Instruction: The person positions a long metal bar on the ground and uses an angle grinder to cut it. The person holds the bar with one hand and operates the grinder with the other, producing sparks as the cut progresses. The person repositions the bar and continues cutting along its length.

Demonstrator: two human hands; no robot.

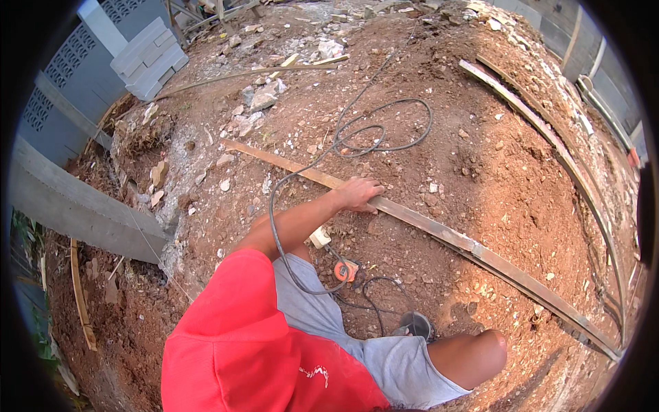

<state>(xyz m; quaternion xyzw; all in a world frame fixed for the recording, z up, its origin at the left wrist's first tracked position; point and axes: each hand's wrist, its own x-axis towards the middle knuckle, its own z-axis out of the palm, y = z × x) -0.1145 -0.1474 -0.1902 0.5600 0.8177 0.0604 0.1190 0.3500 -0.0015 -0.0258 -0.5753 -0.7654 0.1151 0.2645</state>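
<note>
My left hand has its fingers curled over the edge of a long, weathered wooden plank, which lies diagonally across the dirt. My right hand is out of sight. A black cable loops over the ground beyond the plank and runs down past my left arm. Below that hand, a pale socket block and an orange tape measure lie beside more coiled cord.
Long boards lie along the right. Stacked pale blocks stand at the back left near a grey wall. A concrete column is at the left beside dug soil, and broken rubble is scattered behind the plank.
</note>
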